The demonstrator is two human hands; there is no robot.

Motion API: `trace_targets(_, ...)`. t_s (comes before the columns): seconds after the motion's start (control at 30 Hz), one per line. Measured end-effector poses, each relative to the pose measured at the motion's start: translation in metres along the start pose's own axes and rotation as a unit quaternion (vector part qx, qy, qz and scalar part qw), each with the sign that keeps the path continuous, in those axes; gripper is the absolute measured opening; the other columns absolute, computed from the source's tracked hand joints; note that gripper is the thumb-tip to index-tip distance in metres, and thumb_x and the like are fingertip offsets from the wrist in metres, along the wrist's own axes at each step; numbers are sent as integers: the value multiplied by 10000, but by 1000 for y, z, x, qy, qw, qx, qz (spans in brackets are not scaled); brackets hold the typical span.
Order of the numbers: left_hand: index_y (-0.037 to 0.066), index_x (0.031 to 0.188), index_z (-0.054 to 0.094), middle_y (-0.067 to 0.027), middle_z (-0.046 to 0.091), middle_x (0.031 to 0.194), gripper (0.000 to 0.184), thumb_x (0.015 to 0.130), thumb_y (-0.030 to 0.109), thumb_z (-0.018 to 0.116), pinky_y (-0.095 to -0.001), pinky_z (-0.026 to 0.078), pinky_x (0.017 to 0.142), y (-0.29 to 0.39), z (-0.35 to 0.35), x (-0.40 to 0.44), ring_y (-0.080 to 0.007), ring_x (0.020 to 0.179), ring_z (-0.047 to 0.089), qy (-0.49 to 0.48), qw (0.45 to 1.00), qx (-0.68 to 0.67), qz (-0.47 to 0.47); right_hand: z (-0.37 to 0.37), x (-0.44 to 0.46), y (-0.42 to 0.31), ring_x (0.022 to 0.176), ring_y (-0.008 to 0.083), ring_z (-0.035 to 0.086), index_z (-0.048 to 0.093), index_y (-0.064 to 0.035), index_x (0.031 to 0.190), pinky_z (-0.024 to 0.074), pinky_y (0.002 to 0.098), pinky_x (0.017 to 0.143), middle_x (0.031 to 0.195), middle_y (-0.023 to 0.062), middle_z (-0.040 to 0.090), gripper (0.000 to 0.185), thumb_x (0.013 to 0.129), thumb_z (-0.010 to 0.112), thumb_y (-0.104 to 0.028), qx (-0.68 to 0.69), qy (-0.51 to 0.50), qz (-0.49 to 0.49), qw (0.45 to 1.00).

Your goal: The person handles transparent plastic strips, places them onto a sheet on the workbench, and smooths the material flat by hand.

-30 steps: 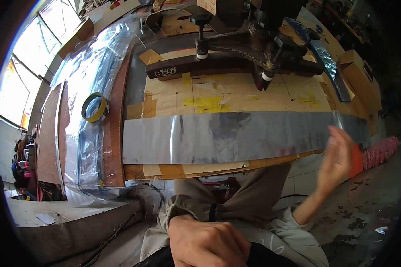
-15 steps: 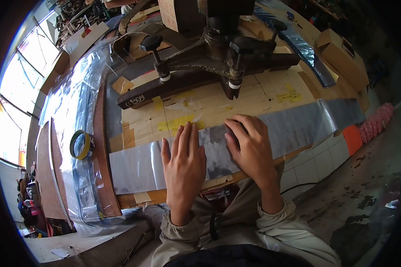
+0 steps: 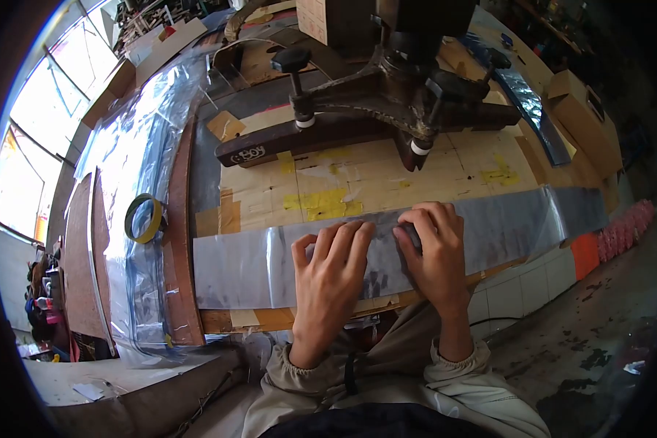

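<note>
I get white-hot daylight through the window (image 3: 40, 124) left of the tape roll (image 3: 155, 223), glare on the plastic sheet (image 3: 124, 160) beneath it, dim floor (image 3: 562, 343) far to its right, and fisheye-curved edges.

Passage is afforded over the pale wooden board (image 3: 431, 186) between the long grey translucent sheet (image 3: 504, 226) and the dark brown lettered bar (image 3: 328, 135); low reach farther back is obstructed by the bar.
</note>
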State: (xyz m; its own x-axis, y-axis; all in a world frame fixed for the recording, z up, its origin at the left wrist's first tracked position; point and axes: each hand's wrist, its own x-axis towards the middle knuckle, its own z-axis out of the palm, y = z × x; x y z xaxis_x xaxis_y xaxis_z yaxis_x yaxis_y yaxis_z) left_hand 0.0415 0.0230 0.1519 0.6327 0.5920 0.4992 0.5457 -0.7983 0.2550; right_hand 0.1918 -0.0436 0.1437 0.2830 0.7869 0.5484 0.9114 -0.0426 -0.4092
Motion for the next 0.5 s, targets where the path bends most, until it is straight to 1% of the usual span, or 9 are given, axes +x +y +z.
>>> trace_targets(0.1, 129, 1070, 619, -32, 599, 1025, 313, 788, 213, 726, -389, 372, 908, 0, -7, 0, -209, 984, 570, -4, 997, 68, -46, 0, -1, 0, 897, 226, 531, 666, -111, 912, 390, 374, 737, 932, 35, 536, 154, 771, 726, -88, 1, -7, -8, 1000)
trace_targets(0.17, 132, 1010, 609, -38, 560, 1003, 364, 744, 331, 757, -421, 356, 912, -17, -19, -6, -223, 989, 548, -28, 982, 149, -112, 1, -2, 0, 885, 220, 524, 673, -129, 887, 387, 373, 731, 918, 26, 526, 141, 766, 729, -81, 10, -9, 2, 1000)
trace_targets(0.2, 125, 974, 598, -49, 547, 1009, 379, 735, 375, 753, -446, 337, 930, -29, -27, -11, -232, 1003, 543, -3, 976, 174, -133, 2, -2, 0, 887, 218, 525, 675, -130, 879, 389, 374, 732, 918, 25, 526, 141, 761, 733, -79, 10, 2, 0, 1000)
trace_targets(0.23, 126, 957, 605, -44, 557, 996, 355, 725, 336, 773, -454, 318, 968, -40, -40, -16, -237, 1012, 541, 3, 968, 190, -164, 2, -2, 1, 890, 216, 526, 677, -130, 871, 390, 376, 733, 917, 23, 526, 141, 756, 738, -77, 10, 13, -1, 1000)
trace_targets(0.3, 131, 917, 610, -39, 576, 992, 328, 711, 307, 794, -461, 296, 1018, -57, -61, -29, -241, 1050, 536, 9, 963, 191, -190, 4, -2, 0, 895, 215, 527, 679, -131, 862, 392, 379, 745, 922, 21, 528, 145, 747, 745, -73, 7, 28, -4, 1000)
trace_targets(0.37, 132, 897, 615, -35, 595, 978, 288, 707, 240, 803, -464, 275, 1061, -62, -77, -37, -244, 1079, 534, 35, 944, 252, -211, 4, -2, 1, 900, 216, 529, 679, -130, 860, 392, 381, 767, 932, 20, 534, 152, 740, 750, -70, -1, 32, -11, 999)
trace_targets(0.4, 129, 895, 621, -38, 599, 966, 268, 700, 186, 796, -460, 270, 1083, -65, -82, -43, -242, 1075, 542, 44, 942, 254, -214, 4, -3, 1, 923, 217, 535, 681, -134, 876, 392, 393, 800, 946, 18, 543, 164, 741, 752, -74, -9, 28, -15, 999)
trace_targets(0.47, 122, 871, 626, -43, 602, 951, 253, 684, 155, 793, -465, 275, 1083, -58, -95, -57, -250, 1038, 559, 37, 950, 246, -187, 4, -4, 2, 969, 219, 547, 684, -143, 907, 392, 415, 867, 973, 14, 563, 191, 741, 755, -81, -28, 22, -25, 999)
trace_targets(0.5, 119, 859, 628, -46, 603, 943, 246, 677, 139, 791, -467, 278, 1084, -52, -101, -63, -254, 1020, 568, 34, 954, 241, -173, 3, -2, -2, 1014, 216, 548, 686, -152, 933, 374, 440, 921, 1007, 10, 576, 211, 743, 756, -90, -40, 14, -36, 998)
